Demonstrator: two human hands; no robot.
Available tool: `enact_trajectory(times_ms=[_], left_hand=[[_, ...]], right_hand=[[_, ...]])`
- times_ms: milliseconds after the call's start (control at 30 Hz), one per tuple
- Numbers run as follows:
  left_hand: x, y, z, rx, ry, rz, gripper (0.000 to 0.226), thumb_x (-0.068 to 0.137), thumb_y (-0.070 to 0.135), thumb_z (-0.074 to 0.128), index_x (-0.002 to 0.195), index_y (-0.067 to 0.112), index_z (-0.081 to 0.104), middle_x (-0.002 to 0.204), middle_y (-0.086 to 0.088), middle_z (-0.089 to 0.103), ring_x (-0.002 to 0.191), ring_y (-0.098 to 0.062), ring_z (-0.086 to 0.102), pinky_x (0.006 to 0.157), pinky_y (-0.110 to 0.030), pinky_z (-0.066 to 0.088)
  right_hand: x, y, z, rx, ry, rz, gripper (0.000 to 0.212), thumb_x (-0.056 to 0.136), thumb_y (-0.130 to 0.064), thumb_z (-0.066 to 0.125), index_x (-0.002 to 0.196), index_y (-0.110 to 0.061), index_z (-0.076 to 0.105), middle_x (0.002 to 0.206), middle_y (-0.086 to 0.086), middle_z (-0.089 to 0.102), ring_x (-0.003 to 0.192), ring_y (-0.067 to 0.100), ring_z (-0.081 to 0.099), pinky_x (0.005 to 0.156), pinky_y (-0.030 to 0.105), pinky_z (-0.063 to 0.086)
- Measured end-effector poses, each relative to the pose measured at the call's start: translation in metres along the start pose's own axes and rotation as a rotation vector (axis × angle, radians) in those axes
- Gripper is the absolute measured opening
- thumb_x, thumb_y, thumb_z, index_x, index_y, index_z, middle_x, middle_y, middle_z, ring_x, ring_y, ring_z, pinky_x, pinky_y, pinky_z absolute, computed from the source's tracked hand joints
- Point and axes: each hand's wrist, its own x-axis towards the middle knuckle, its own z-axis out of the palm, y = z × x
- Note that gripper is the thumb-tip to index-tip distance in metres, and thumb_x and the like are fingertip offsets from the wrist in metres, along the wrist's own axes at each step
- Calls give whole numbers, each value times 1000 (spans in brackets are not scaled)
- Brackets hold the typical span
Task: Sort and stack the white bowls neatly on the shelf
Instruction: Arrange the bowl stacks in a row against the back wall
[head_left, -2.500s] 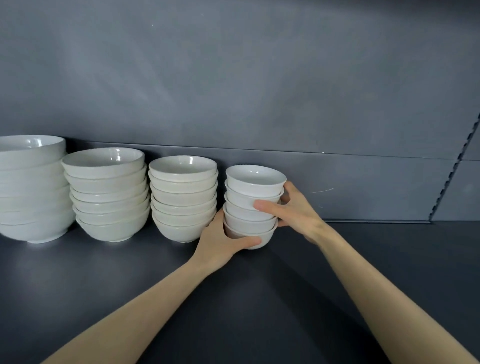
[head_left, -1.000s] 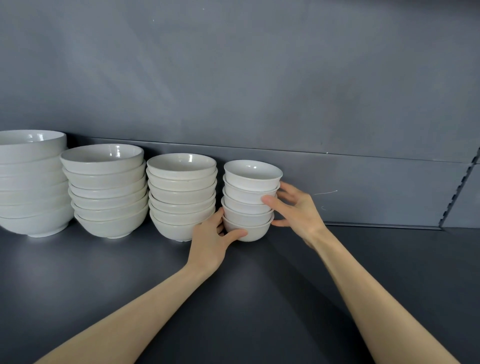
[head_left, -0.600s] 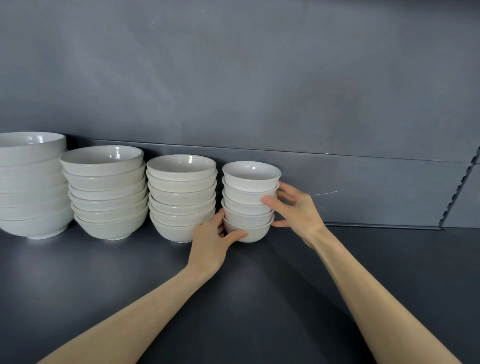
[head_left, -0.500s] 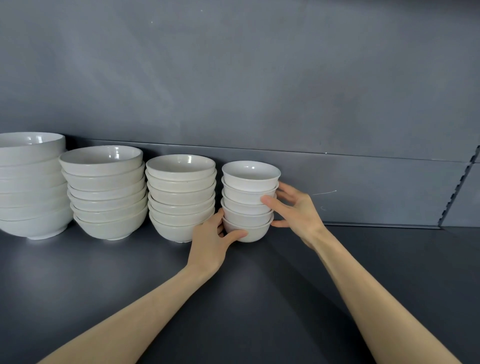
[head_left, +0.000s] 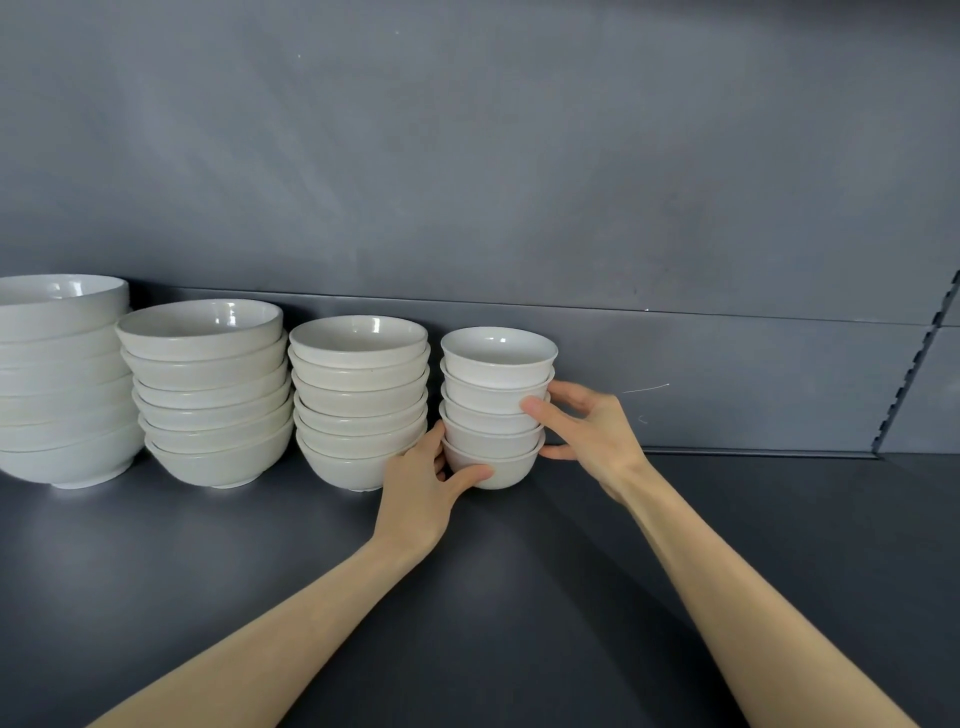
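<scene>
Two hands are gripping your stack of five small white ceramic bowls (head_left: 491, 397): left hand (head_left: 421, 491) curling round the bottom bowl, right hand (head_left: 595, 434) pinching mid-stack. It is sitting on the dark grey shelf (head_left: 519, 623), left-grip side just beside the stack of wider white bowls (head_left: 358, 402). Uneven pushing is risking a skewed top or knocked neighbour. Far-side fingers are hiding.
</scene>
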Motion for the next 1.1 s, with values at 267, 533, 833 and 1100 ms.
enact_trajectory(times_ms=[267,533,833,1100], left_hand=[[-1,0,-2,39,-14,-4,57,80,23,76,132,18,53,120,13,62,114,-5,57,101,-25,46],[-6,14,-10,207,-88,-46,65,86,32,68,143,19,41,138,4,54,126,-16,51,109,-37,40],[-34,41,-28,479,-184,-25,34,91,25,61,122,15,58,126,-2,61,115,-16,56,91,-22,41],[-24,109,5,729,-333,194,43,91,38,58,130,20,53,126,-1,60,119,-23,53,99,-37,44]], right_hand=[[-1,0,0,-13,-2,-3,40,85,-22,71,124,-15,62,110,-14,63,96,1,62,84,41,59],[-4,-7,-3,-79,-48,2,38,86,-26,70,122,-17,61,118,-5,62,106,11,61,81,37,59],[-31,-16,-26,-464,-39,26,56,87,-35,69,137,-17,51,136,-1,55,123,16,52,94,37,52],[-77,-58,-100,-903,37,60,58,88,-31,69,139,-13,48,141,6,51,130,24,47,103,29,37]])
